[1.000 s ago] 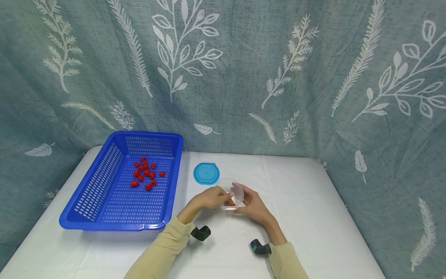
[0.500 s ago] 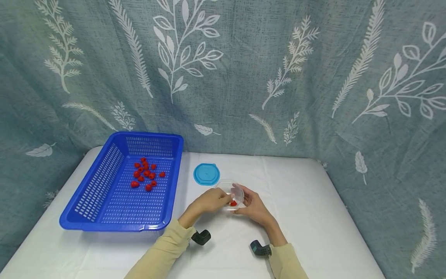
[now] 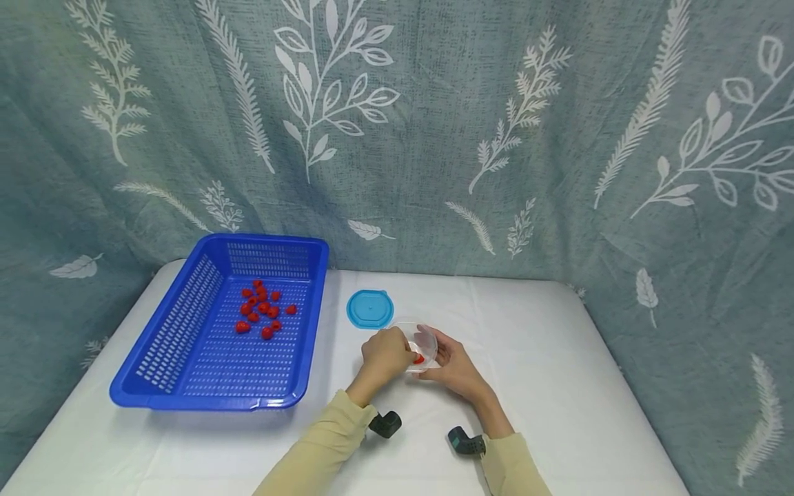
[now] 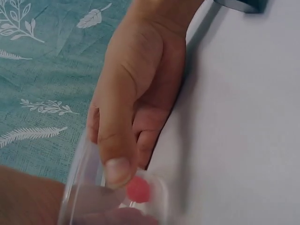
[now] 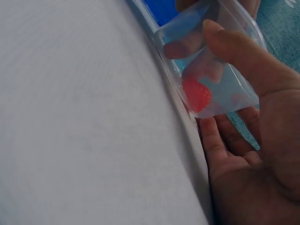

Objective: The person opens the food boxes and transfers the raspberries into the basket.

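My right hand [image 3: 455,372] holds a small clear plastic container [image 5: 236,89], tilted on its side with its opening facing left. Its thumb lies along the wall and the fingers go behind and underneath. My left hand [image 3: 384,350] reaches into that opening, thumb pointing down. Inside sits one red raspberry [image 5: 196,94], right at the left hand's fingertips; the left wrist view has the same raspberry [image 4: 138,189] just beside the thumb tip. A left fingertip seems to touch it from above, without a clear pinch. Some left fingers are hidden behind the thumb and the hazy plastic.
A blue perforated basket [image 3: 302,365] stands at the left, with several raspberries [image 3: 263,308] in its far half. Behind the container a round blue lid [image 3: 370,308] lies flat on the white table [image 3: 558,386]. A patterned green curtain [image 3: 422,138] hangs along the back.
My left forearm has swung right and the left hand has turned steeper over the opening. The raspberry in the container shows more than a second ago. My right hand and the container stay put.
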`<state>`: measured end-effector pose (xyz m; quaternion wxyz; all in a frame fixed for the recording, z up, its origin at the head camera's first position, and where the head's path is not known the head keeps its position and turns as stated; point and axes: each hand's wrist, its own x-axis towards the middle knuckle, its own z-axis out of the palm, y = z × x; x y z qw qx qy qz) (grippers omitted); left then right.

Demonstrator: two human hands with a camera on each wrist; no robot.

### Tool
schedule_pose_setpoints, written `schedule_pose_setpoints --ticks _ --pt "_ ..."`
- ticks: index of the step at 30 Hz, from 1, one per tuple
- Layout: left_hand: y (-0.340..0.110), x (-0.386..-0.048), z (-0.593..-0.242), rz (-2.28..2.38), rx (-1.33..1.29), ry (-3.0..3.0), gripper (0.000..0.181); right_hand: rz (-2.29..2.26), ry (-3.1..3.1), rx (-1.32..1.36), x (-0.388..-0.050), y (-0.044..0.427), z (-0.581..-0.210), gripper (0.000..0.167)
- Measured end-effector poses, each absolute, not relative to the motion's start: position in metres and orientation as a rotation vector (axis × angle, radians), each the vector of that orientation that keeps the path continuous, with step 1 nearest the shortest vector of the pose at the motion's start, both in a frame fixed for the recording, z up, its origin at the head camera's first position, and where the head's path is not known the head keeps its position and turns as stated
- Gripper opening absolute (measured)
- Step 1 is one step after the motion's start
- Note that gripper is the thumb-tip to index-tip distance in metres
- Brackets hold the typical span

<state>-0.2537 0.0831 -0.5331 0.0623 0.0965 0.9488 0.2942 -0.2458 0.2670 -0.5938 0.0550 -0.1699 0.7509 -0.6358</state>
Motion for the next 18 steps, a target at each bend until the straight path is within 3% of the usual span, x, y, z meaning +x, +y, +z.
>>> schedule_pose_setpoints --ticks 6,12,18 --pt "0.083 -0.256 -0.53 0.886 0.335 2.844 0.043 -1.91 2.302 -0.487 -0.246 0.269 -0.593 0.093" --pt "0.065 -0.265 -0.515 1.092 0.591 2.423 0.031 -1.892 2.309 -0.48 -0.246 0.272 -0.592 0.092" --pt "0.054 -0.272 -0.5 1.023 0.634 2.221 0.028 -1.87 2.27 -0.529 -0.246 0.271 -0.593 0.09"
